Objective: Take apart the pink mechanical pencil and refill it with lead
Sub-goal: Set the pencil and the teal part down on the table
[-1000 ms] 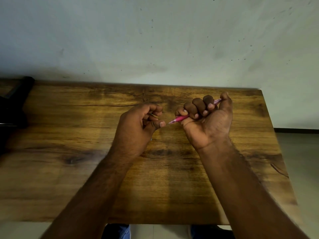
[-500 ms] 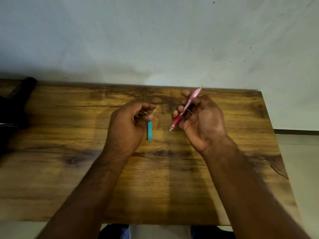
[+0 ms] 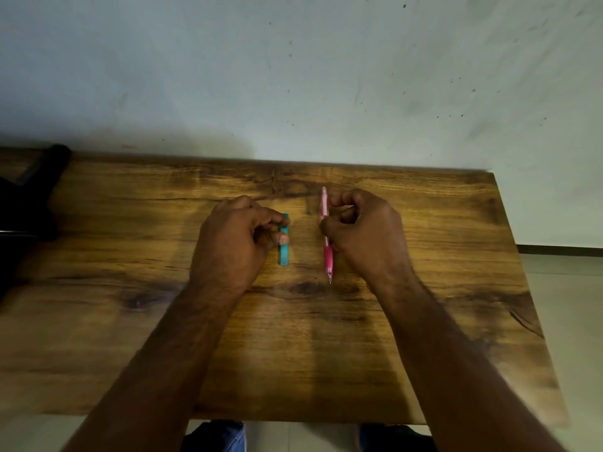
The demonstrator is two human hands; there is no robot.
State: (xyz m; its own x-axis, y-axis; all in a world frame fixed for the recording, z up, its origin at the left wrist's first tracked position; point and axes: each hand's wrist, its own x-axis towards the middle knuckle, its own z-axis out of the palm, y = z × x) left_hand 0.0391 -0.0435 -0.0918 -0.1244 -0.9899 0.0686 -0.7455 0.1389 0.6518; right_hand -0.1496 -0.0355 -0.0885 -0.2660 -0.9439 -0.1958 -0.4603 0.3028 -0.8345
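Your right hand (image 3: 362,233) pinches the pink mechanical pencil (image 3: 326,236) at mid-barrel, tip toward you and low over the wooden table (image 3: 424,288), seemingly to lay it flat. Your left hand (image 3: 235,243) pinches the teal lead case (image 3: 284,246), parallel just leftward, probably lined up to stay within reach.

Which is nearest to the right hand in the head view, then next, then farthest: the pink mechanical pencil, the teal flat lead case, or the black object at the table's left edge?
1. Pink mechanical pencil, held in the right hand.
2. Teal flat lead case, left of the pencil, under the left hand's fingertips.
3. Black object, far left edge of the table.
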